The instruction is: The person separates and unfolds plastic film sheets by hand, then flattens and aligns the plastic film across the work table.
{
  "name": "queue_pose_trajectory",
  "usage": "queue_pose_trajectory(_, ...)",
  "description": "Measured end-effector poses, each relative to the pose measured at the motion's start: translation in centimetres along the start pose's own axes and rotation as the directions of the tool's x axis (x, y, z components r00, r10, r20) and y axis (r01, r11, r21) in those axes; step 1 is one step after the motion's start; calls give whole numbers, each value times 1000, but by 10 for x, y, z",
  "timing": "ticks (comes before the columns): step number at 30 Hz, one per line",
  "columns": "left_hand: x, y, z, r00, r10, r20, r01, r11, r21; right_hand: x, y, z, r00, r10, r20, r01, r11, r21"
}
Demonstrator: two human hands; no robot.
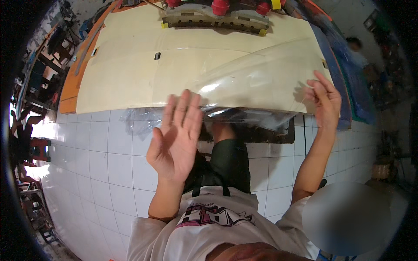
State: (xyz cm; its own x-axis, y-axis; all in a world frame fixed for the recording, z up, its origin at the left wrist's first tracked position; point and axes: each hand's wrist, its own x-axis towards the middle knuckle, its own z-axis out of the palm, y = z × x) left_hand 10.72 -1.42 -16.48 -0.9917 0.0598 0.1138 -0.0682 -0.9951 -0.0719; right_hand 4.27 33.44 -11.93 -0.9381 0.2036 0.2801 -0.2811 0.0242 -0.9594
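We look down at a wide cream board that covers the table, with a sheet of clear plastic film lying across its right half and spilling over the near edge, where it bunches in wrinkles. Our left hand is raised in front of that edge, palm flat and fingers spread wide, gripping nothing; its fingertips sit just at the crumpled hem of the film, though we cannot tell whether they touch it. Our right hand is at the film's right corner, fingers loosely curled and partly open, the thumb and fingertips seeming to pinch the sheet's edge. At the far side of the board stands a grey slotted fixture with red knobs on top. An orange strip runs along the board's left edge, a blue mat along its right. Below us is white tiled floor
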Motion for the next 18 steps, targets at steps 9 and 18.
queue_pose_trajectory(9,6,-31,7,824,-244,512,-555,-161,816,-28,13,30,980,123,-153,-160,953,-256)
queue_pose_trajectory(18,50,-140,-47,754,-508,416,-655,-626,423,-59,59,31,985,-124,-122,89,962,-257)
